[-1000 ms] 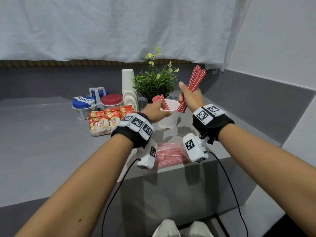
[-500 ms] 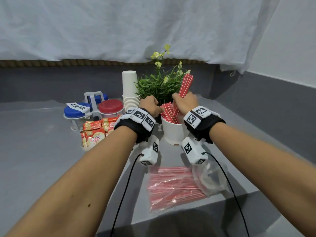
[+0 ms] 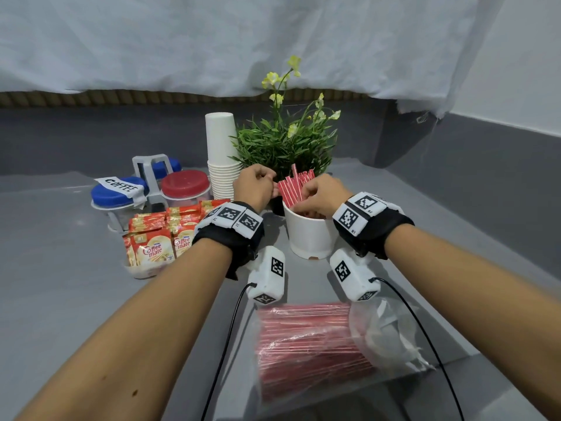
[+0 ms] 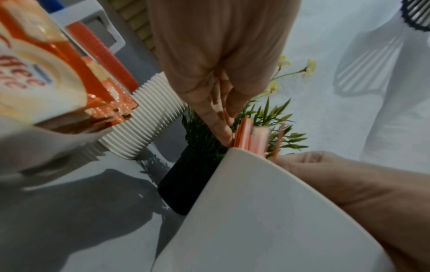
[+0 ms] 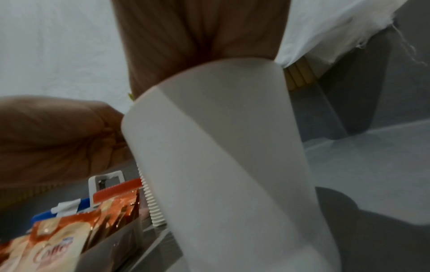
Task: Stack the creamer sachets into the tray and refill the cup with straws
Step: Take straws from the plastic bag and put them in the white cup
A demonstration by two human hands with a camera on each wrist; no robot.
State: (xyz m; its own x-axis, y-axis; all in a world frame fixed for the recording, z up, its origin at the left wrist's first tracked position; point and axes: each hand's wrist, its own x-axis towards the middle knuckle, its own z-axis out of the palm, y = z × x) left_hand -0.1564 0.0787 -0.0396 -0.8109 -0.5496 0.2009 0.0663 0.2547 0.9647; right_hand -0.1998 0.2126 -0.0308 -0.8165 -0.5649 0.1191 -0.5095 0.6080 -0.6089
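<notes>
A white cup [image 3: 309, 235] stands mid-table with red straws [image 3: 293, 186] sticking up out of it. My right hand [image 3: 303, 197] curls round the straws from the right, just above the rim. From the left, my left hand [image 3: 273, 189] pinches the bundle with its fingertips [image 4: 223, 132] against the straws [image 4: 246, 134]. Coffee-mate creamer sachets [image 3: 164, 235] stand packed in a clear tray [image 3: 142, 271] left of the cup. The right wrist view is mostly filled by the cup's wall [image 5: 221, 156], which hides my right fingers.
A clear bag of red straws [image 3: 312, 344] lies near the front edge. Behind the cup are a potted plant [image 3: 285, 147], a stack of paper cups [image 3: 221, 159] and lidded jars [image 3: 185, 185] in a rack. The table drops off at the front.
My right hand has brought its bundle of straws down from the air into the cup. My left hand has moved from the cup's rim to the straws. The head view has come closer.
</notes>
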